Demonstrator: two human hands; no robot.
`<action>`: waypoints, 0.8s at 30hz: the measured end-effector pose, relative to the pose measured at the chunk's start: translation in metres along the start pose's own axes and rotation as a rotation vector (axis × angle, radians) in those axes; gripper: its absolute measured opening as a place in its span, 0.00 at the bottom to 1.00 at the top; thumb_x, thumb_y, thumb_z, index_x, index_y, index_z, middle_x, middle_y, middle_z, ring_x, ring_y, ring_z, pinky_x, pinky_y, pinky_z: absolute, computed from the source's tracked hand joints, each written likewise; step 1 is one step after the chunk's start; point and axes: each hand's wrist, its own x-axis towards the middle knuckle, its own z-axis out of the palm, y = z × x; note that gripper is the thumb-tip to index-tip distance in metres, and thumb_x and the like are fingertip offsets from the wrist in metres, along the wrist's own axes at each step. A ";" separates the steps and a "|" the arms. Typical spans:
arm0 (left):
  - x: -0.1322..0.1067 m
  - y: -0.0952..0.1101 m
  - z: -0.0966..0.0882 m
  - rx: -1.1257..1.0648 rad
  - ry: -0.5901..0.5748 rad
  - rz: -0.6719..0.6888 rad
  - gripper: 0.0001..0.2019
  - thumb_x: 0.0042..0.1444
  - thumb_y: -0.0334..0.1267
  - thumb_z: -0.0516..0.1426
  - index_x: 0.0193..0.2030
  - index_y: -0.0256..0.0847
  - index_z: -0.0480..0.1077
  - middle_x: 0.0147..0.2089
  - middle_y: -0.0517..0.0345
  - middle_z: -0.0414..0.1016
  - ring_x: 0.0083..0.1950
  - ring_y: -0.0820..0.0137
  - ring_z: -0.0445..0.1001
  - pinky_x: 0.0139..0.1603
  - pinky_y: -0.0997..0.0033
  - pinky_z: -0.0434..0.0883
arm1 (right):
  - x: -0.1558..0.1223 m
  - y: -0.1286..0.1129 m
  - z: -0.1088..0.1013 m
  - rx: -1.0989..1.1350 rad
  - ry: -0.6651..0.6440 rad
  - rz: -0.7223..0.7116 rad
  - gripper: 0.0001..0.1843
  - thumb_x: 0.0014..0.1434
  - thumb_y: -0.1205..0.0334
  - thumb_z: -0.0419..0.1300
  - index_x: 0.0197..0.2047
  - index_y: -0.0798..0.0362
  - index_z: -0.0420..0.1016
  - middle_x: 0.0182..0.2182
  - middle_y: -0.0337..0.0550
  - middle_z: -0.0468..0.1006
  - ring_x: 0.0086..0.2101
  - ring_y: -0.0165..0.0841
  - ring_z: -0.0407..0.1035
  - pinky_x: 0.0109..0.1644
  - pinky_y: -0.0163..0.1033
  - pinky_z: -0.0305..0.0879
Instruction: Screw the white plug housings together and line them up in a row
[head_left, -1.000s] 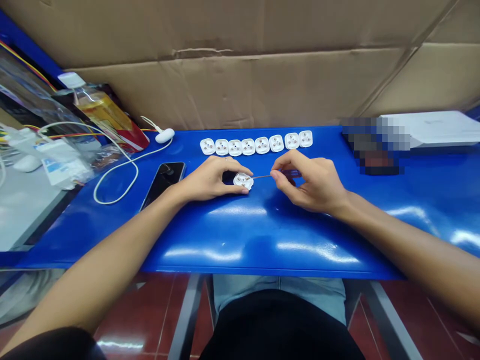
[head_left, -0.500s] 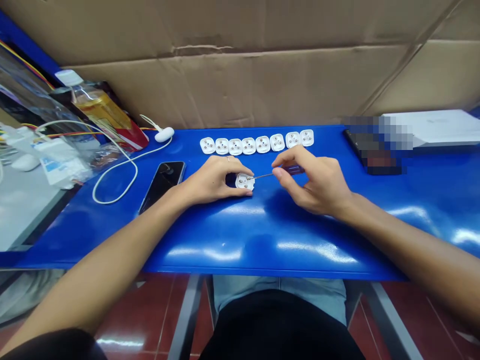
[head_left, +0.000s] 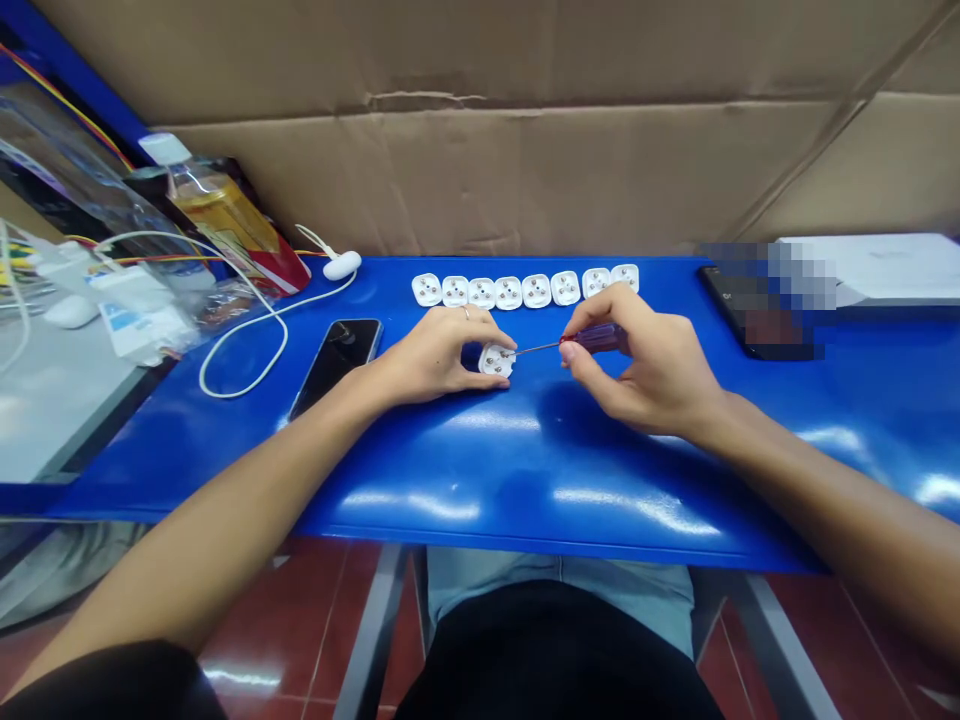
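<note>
My left hand pinches a small white plastic plug housing between thumb and fingers, just above the blue tabletop. Small metal terminals show on its open face. In my right hand, the fingers are closed around the dark purplish handle of a screwdriver. Its thin shaft points left, and the tip meets the housing's upper right edge; exactly what it touches there is too small to tell. Behind both hands, several similar white housings stand in a row, their metal parts facing up.
A phone lies left of my left hand. Farther left are a white cable, a drink bottle and a grey surface. At right are a black object and a white box. Cardboard stands behind the table.
The view has shifted slightly. My right hand has drawn back a little from the housing, and more of the screwdriver's handle shows. My left hand keeps its hold on the housing.
</note>
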 end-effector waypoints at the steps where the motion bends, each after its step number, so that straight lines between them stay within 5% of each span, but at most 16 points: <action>1: 0.000 0.000 0.000 -0.006 -0.007 -0.005 0.17 0.58 0.43 0.72 0.52 0.41 0.84 0.46 0.54 0.85 0.45 0.64 0.82 0.51 0.66 0.74 | 0.000 0.001 0.000 0.019 0.002 0.019 0.08 0.65 0.65 0.64 0.45 0.46 0.68 0.36 0.39 0.82 0.32 0.36 0.82 0.34 0.39 0.81; 8: 0.000 -0.001 -0.001 -0.051 -0.021 -0.008 0.17 0.59 0.44 0.71 0.53 0.43 0.84 0.48 0.54 0.85 0.48 0.62 0.82 0.52 0.65 0.74 | 0.000 0.004 0.001 0.055 0.046 0.092 0.06 0.68 0.59 0.65 0.44 0.46 0.70 0.34 0.41 0.84 0.30 0.36 0.81 0.30 0.39 0.79; 14: -0.001 -0.003 0.001 -0.128 -0.031 -0.048 0.20 0.57 0.47 0.72 0.53 0.41 0.84 0.46 0.54 0.86 0.45 0.64 0.82 0.47 0.67 0.74 | -0.004 0.009 0.002 -0.079 -0.023 -0.041 0.04 0.69 0.62 0.63 0.45 0.46 0.71 0.35 0.40 0.85 0.32 0.36 0.82 0.35 0.40 0.80; 24: -0.001 -0.004 -0.001 -0.140 -0.060 -0.100 0.23 0.58 0.52 0.71 0.57 0.43 0.82 0.54 0.51 0.85 0.54 0.58 0.82 0.56 0.61 0.75 | -0.004 0.008 -0.002 -0.053 0.025 -0.040 0.03 0.68 0.64 0.63 0.44 0.47 0.73 0.35 0.40 0.84 0.31 0.36 0.81 0.37 0.42 0.80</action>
